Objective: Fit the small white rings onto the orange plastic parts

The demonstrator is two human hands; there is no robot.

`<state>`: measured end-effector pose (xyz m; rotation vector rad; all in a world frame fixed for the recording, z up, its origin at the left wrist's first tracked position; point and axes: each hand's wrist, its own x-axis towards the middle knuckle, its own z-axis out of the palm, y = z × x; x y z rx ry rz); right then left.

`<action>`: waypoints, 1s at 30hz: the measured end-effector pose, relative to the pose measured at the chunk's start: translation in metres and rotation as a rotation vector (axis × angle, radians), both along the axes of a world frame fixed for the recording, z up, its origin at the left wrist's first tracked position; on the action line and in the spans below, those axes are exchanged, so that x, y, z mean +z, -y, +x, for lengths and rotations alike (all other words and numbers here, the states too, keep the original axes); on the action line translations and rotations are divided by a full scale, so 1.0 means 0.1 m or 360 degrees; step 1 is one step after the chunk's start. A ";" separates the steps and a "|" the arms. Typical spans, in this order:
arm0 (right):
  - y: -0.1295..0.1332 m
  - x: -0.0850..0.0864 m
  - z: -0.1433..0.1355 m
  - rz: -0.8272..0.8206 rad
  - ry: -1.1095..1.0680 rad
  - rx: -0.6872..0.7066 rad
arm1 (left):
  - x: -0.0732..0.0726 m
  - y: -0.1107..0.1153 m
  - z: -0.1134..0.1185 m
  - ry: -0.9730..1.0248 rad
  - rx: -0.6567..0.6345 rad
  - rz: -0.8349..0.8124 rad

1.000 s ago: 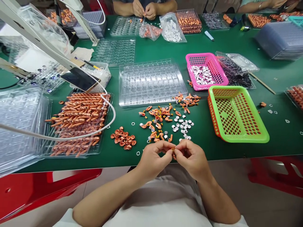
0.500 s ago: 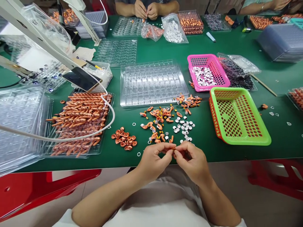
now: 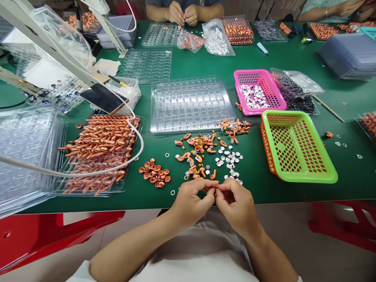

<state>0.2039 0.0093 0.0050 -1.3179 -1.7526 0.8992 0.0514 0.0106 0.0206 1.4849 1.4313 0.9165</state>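
My left hand (image 3: pixel 192 199) and my right hand (image 3: pixel 237 205) meet fingertip to fingertip at the table's front edge. Both pinch a small orange piece (image 3: pixel 216 187), mostly covered by the fingers; it looks like an earbud shell part, but its exact kind is hidden. Just beyond the hands lies a loose heap of orange earbud shells (image 3: pixel 201 144) with yellow bits among them. Round white discs (image 3: pixel 229 158) are scattered to the right of that heap. Further left sits a pile of copper-orange oval caps (image 3: pixel 154 173).
A clear compartment tray (image 3: pixel 190 105) lies behind the heap. Right are a green basket (image 3: pixel 319 176) and a pink basket (image 3: pixel 277 103) with white discs. Left are trays of orange stems (image 3: pixel 100 137), a white cable (image 3: pixel 143 143) and a phone (image 3: pixel 102 98). Co-worker's hands (image 3: pixel 183 15) work opposite.
The fingers have shifted slightly around the small orange piece, and my right hand's fingertips sit a little lower. The whole view has tilted a little; the table's things lie as before.
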 end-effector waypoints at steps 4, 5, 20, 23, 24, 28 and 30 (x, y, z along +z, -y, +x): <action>0.07 -0.02 -0.03 0.0227 0.0093 -0.0039 | 0.01 0.02 0.02 0.0022 0.0038 0.0112; 0.08 -0.03 -0.04 0.0266 0.0113 -0.0048 | 0.01 0.02 0.02 0.0022 0.0040 0.0136; 0.01 0.05 0.03 -0.0286 -0.0147 0.0015 | 0.02 -0.01 0.00 0.0054 -0.0059 0.0007; 0.04 0.02 0.00 -0.0199 -0.0116 -0.0027 | 0.01 -0.01 0.00 0.0098 -0.0042 -0.0057; 0.04 0.01 0.00 -0.0200 -0.0109 -0.0032 | 0.00 -0.02 0.00 0.0101 -0.0035 -0.0077; 0.02 -0.02 0.01 -0.0246 -0.0120 -0.0017 | -0.02 -0.05 0.03 0.0096 -0.0039 -0.0165; -0.01 0.01 0.05 -0.0286 -0.0212 0.0015 | 0.00 -0.07 0.04 0.0184 -0.0022 -0.0252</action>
